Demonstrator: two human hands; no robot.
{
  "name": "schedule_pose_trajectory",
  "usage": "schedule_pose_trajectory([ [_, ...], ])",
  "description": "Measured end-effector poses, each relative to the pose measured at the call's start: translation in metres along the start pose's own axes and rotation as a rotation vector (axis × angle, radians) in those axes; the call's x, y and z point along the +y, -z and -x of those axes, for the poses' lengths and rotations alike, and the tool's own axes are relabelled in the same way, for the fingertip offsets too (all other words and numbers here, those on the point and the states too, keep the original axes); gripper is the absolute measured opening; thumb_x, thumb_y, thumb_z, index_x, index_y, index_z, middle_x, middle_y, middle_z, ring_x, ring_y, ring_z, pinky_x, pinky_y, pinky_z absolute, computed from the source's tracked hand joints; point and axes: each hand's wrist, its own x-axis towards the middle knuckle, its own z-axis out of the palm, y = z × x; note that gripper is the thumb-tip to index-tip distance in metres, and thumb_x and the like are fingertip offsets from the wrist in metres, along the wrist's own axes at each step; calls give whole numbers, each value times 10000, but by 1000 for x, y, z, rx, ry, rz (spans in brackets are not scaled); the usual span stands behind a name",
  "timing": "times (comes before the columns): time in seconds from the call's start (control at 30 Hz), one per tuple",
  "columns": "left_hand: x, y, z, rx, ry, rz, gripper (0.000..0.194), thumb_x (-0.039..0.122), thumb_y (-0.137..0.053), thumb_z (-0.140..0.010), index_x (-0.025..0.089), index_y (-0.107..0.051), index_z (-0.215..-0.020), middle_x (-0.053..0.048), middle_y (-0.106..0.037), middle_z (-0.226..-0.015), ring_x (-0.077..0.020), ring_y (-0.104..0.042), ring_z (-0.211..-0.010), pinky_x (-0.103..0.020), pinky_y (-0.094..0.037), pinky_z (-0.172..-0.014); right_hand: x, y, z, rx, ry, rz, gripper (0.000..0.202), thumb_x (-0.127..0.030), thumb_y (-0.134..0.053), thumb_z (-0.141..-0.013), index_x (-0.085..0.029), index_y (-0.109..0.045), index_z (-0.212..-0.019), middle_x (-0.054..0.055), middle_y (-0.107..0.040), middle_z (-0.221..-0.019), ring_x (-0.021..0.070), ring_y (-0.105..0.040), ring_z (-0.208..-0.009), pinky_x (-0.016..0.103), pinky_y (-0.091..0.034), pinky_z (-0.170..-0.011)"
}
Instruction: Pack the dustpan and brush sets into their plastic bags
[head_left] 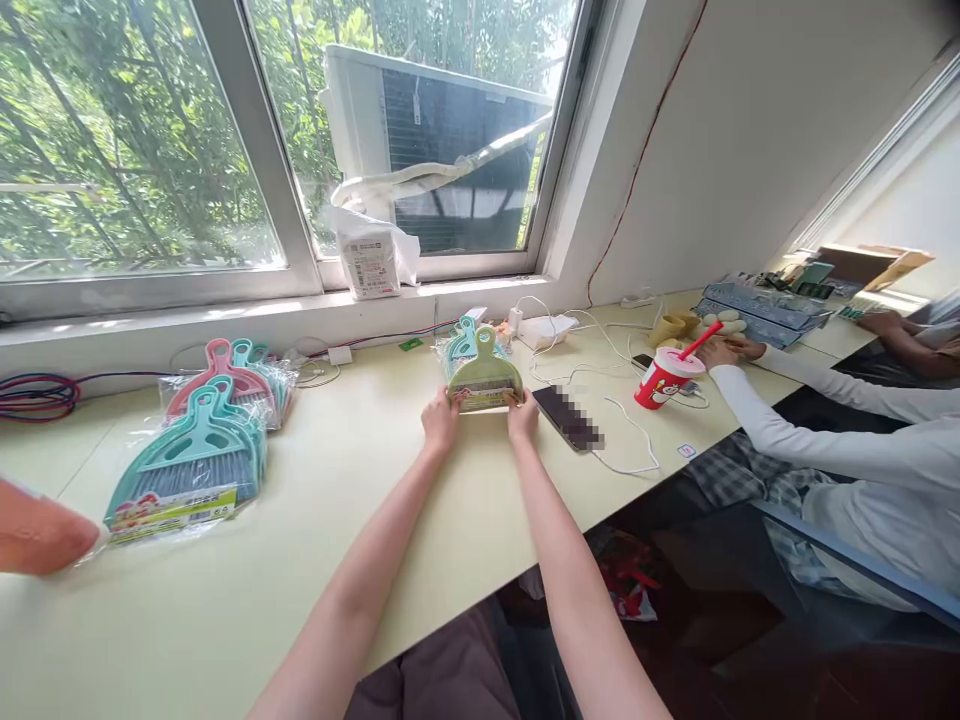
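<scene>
Between my two hands is a green dustpan and brush set [486, 378] with a yellow label along its lower edge, its handle pointing away from me. My left hand [440, 420] grips its lower left corner. At the lower right corner, my right hand [523, 414] holds it with the thumb on the front. Right behind it lie teal sets [463, 342] in clear wrapping. On the left of the table, a stack of wrapped teal sets [196, 450] lies in front of pink and teal ones [225, 375].
A phone [568, 417] with a white cable lies right of my right hand. Beyond it stands a red cup [667, 376] with a straw. A person's hands [727, 350] rest on the table at right. An orange object [41, 530] is at the left edge.
</scene>
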Motion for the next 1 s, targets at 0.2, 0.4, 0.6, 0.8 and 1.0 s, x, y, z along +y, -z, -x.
schedule_pose_trajectory([
  [0.2,4,-20,-29,139,-97,56,326,374,-560,-920,183,-595,-1182,-158,-543,-1220,-287,-562,-1119,-361,-511,-828,4,-20,-34,55,15,171,406,-342,-615,-861,-161,-652,-1222,162,-711,-1100,289,-618,-1024,341,-443,-781],
  [0.4,0,-39,-62,211,-51,186,377,333,-602,-883,160,-575,-1217,-200,-447,-1335,-344,-448,-1246,-482,-424,-1015,4,-51,-63,169,213,235,349,-306,-605,-862,-112,-696,-1137,232,-621,-1191,348,-515,-1138,414,-438,-866],
  [0.6,-1,-52,-80,165,33,279,529,313,-602,-876,167,-456,-1363,-190,-488,-1293,-324,-472,-1244,-457,-408,-1038,-5,-74,-78,252,238,356,344,-286,-551,-908,-138,-616,-1212,256,-457,-1399,358,-411,-1284,519,-399,-947],
  [0.8,-1,-54,-83,190,-8,348,718,276,-622,-853,148,-284,-1473,-199,-493,-1346,-316,-461,-1262,-463,-375,-1076,-16,-81,-79,202,248,399,471,-185,-519,-922,-185,-428,-1384,229,-359,-1500,299,-284,-1426,590,-211,-1109],
  [1.0,3,-57,-86,208,19,338,722,255,-613,-846,120,-265,-1464,-221,-494,-1342,-328,-461,-1265,-489,-387,-1058,-20,-78,-76,219,300,398,425,-156,-497,-915,-174,-462,-1338,235,-413,-1462,310,-296,-1416,608,-196,-1106],
])
